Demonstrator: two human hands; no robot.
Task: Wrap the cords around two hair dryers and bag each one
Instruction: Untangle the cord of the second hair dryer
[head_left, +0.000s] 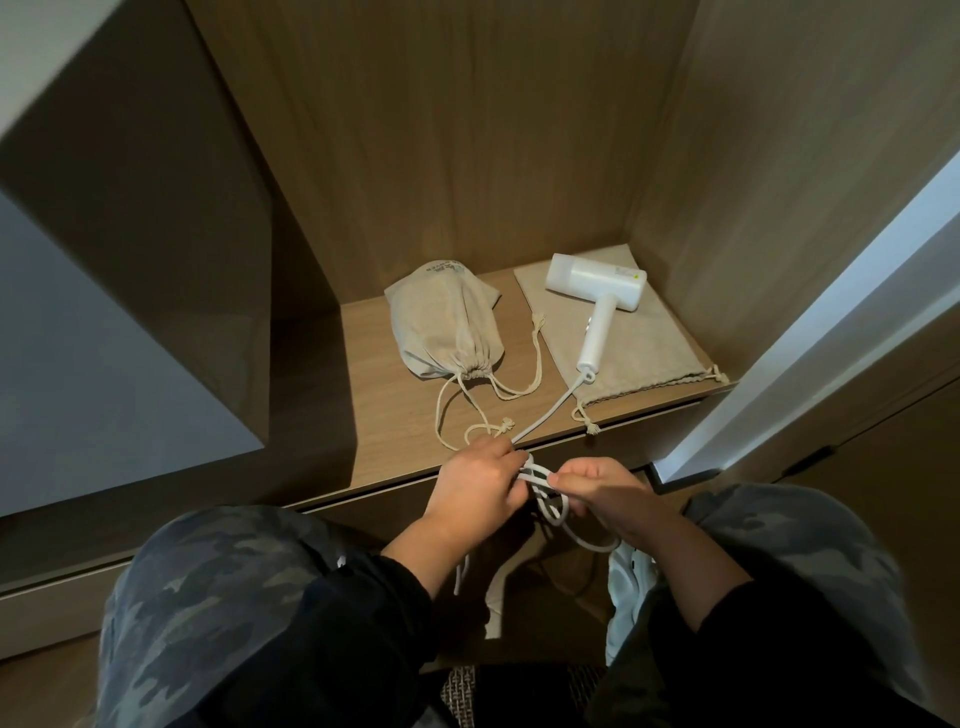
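Dryer (597, 291) lies on flat bag (639, 353), shelf (395, 441) right; full bag (447, 322) cinched beside. Cord (545, 410) runs to shelf edge. Left hand (472, 488) grips gathered loops; right hand (602, 493) pinches next loop. Cord looks limp, slick, probably springy: keep coils clamped.

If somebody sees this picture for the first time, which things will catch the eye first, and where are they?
The white hair dryer lies on a flat beige bag at the right of the wooden shelf, bright against the brown. Left of it lies a filled drawstring bag, pulled shut. At the shelf's front edge the left hand and right hand hold loops of the dryer's white cord.
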